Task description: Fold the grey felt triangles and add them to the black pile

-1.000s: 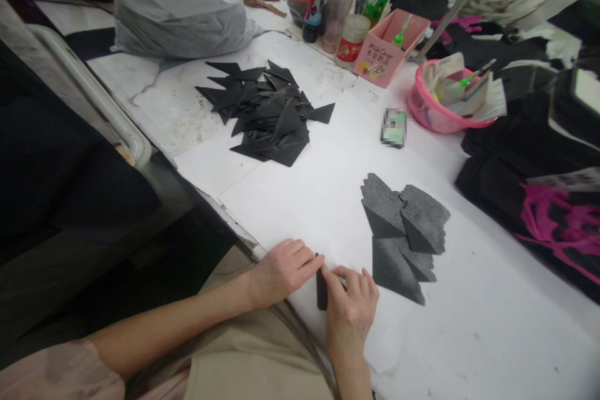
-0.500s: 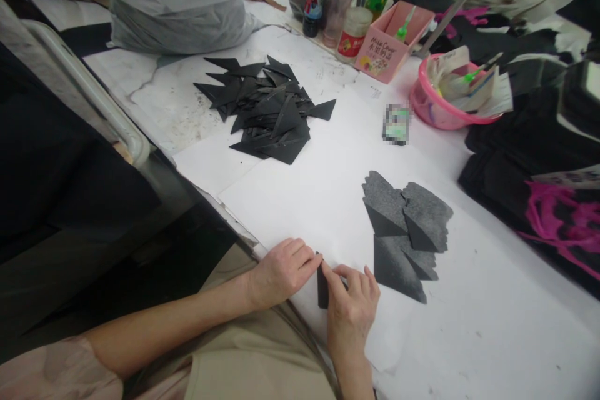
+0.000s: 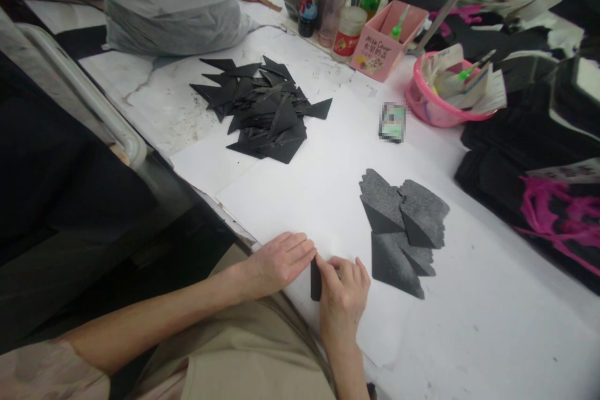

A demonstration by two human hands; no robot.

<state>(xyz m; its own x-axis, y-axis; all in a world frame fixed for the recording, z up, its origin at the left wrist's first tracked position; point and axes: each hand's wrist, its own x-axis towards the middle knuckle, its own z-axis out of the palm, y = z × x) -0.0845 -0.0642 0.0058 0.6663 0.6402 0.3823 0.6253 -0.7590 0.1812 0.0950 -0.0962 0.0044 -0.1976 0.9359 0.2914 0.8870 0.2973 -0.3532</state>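
Note:
A small dark piece of flat sheet material (image 3: 315, 281), perhaps leather, lies at the table's near edge, partly covered by my fingers. My left hand (image 3: 285, 262) meets its upper end, fingertips together and pressing on it. My right hand (image 3: 345, 297) is closed over its right side, with thumb and forefinger at the same upper end and the other fingers curled. To the right lie several overlapping black pieces (image 3: 394, 262) with greyish, ragged-edged areas. Farther off is a loose heap of pointed black pieces (image 3: 269, 109).
A pink basin (image 3: 443, 114) with papers and a green-tipped bottle stands at the right rear. Near it are a pink box (image 3: 382, 50), a jar (image 3: 349, 34) and bottles. A plastic bag (image 3: 173, 6) sits back left; black stacks (image 3: 529, 150) with magenta strips lie right.
The fingers of my left hand have straightened and lie flatter at the piece's upper end. My right hand keeps its grip. The whole view has shifted slightly.

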